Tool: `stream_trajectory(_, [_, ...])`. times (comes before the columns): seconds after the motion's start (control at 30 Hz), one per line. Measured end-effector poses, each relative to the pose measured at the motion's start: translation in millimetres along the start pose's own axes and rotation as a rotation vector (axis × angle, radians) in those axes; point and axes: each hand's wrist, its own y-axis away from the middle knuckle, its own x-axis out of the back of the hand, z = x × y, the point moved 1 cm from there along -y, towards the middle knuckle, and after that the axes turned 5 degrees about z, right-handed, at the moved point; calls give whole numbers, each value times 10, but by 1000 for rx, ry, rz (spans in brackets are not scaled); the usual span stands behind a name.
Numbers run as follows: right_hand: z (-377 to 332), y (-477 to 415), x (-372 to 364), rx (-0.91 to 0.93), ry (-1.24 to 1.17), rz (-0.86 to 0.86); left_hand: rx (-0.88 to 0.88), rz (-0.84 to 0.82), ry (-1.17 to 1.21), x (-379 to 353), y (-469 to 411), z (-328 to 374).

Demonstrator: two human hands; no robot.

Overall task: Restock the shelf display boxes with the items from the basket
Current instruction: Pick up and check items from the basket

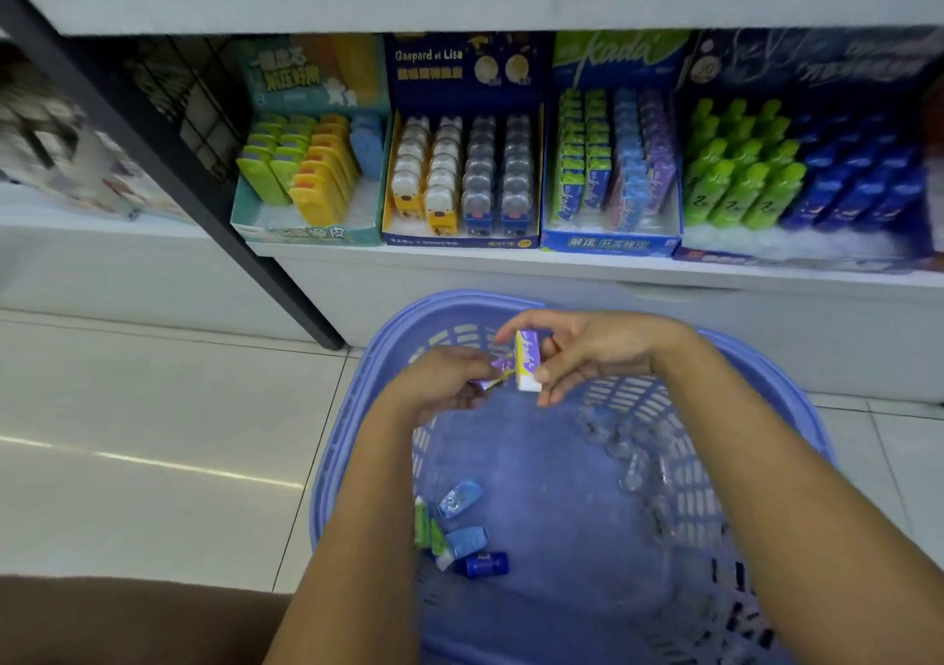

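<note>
Right grip closed in a pinch on a purple-and-white eraser, thumb at the near end, fingers arched over the far end, block standing upright at the grip's left edge. Left grip curled too, clamped on a second purple eraser, mostly buried under the fingers, only a tilted end poking out to the right. Touching the first eraser's lower corner or just shy of it, hard to call through the blur. Both held in the air over the far end of the blue basket, just inside its rim.

Down on the basket floor, near the left wall: two light blue erasers, green erasers beside them, a dark blue piece nearest the camera. Along the right wall, clear packs, too blurred to name.

Beyond the basket, on the white shelf, the kada display box straight ahead, with green, blue and purple rows inside and the purple row at its right. Left of that, the Gaspard et Lisa box, then a teal box; to the right, a box of green and blue bottles.
</note>
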Motion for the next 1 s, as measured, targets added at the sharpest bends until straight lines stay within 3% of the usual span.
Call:
stream_trajectory(0.17, [-520,601,203,286,32,305,-226,57,5,-66,261,473])
stream_trajectory(0.33, [-763,966,516,470,331,970,-419,160,123,-258,392,746])
stream_trajectory(0.43, [-753,1027,641,517,526,1202,-502,191,134,-349,410,803])
stream_trajectory(0.57, [-659,941,669,551,787,1339,-540,229,134,-414,385,829])
stream_trajectory(0.87, [-479,793,738,693,586,1390,-565,236,76,-511,365,892])
stream_trajectory(1.0, [-442,726,749,642,675,1339,-599,261,12,-521,398,927])
